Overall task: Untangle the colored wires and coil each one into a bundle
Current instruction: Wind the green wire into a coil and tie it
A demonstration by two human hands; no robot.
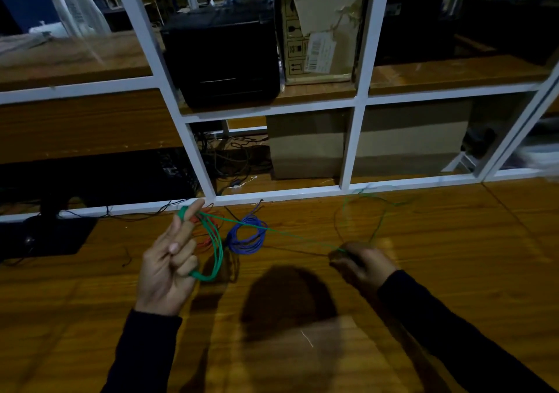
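My left hand (169,259) is raised above the wooden table, with several loops of green wire (216,241) wound between its index finger and little finger. From the loops the green wire runs taut to the right into my right hand (361,264), which pinches it. Beyond that hand the loose green tail (378,211) curves in the air, blurred. A coiled blue wire (246,235) lies on the table behind the taut strand. A red wire (203,235) lies partly hidden behind my left hand's green loops.
The wooden table (453,271) ends at a white-framed glass partition (351,147). Behind the glass stand a black printer (223,57) and cardboard boxes (320,26). A monitor base (48,232) and thin dark cables (142,214) sit at the left.
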